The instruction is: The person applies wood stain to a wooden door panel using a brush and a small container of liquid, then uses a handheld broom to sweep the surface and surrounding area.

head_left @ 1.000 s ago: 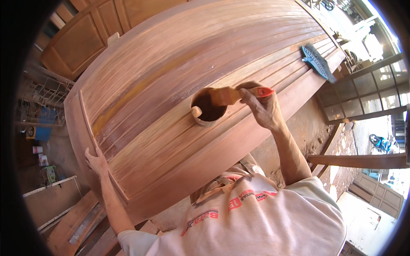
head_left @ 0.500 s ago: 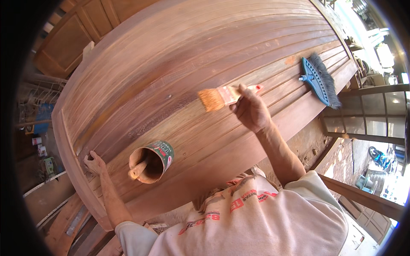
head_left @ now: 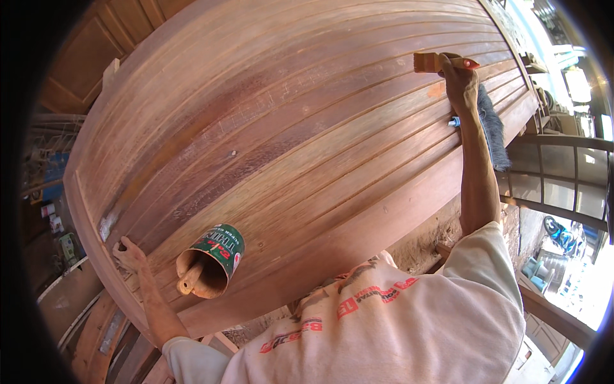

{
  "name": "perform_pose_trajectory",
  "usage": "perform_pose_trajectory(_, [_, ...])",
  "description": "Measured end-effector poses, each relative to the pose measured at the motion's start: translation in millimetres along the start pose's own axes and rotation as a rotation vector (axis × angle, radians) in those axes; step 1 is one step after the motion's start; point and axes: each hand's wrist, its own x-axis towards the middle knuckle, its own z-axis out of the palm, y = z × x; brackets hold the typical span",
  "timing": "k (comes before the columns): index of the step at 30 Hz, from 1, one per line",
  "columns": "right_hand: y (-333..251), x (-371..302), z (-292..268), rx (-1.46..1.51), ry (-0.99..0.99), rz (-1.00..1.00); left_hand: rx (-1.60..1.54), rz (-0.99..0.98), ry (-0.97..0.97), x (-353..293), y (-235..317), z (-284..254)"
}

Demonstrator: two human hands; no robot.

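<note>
- Firstly, the right hand (head_left: 460,80) is closed around a paintbrush (head_left: 427,62), and its bristles point to the left.
- The paintbrush is above the far right part of a large wooden panel (head_left: 288,147); I cannot tell if the bristles touch the wood.
- The left hand (head_left: 131,256) rests at the left end of this panel, with thumb and fingers curved and apart.
- A green can (head_left: 225,248) stands open on the near left part, and a wooden handle (head_left: 190,280) leans out of it.
- A broom head (head_left: 492,131) with dark bristles lies at the right, partly hidden behind the right forearm.
- A motorcycle (head_left: 561,235) is farther to the right, outside the panel.
</note>
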Motion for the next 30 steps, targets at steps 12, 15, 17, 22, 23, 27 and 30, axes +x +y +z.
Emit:
perform_pose_trajectory(12, [-8,19,36,-0.206,-0.117,0.029,-0.019,0.004,-0.024,4,-6,5])
perform_pose_trajectory(15, [-15,28,39,-0.277,-0.236,-0.021,-0.050,0.002,-0.046,5,-5,7])
perform_pose_trajectory(17, [-23,35,35,-0.288,-0.191,-0.031,-0.030,-0.001,-0.041,3,-10,0])
perform_pose_trajectory(22, [-14,51,22,-0.447,-0.154,0.043,-0.078,-0.060,-0.100,-1,6,-3])
perform_pose_trajectory(23, [-13,49,24,-0.440,-0.170,0.033,-0.101,-0.094,-0.126,-2,11,-4])
perform_pose_trajectory(27, [-27,28,51,-0.357,-0.273,-0.015,-0.013,-0.061,-0.091,2,2,-3])
perform_pose_trajectory(30, [-79,-13,73,-0.178,-0.414,-0.083,-0.029,-0.048,-0.067,2,-7,1])
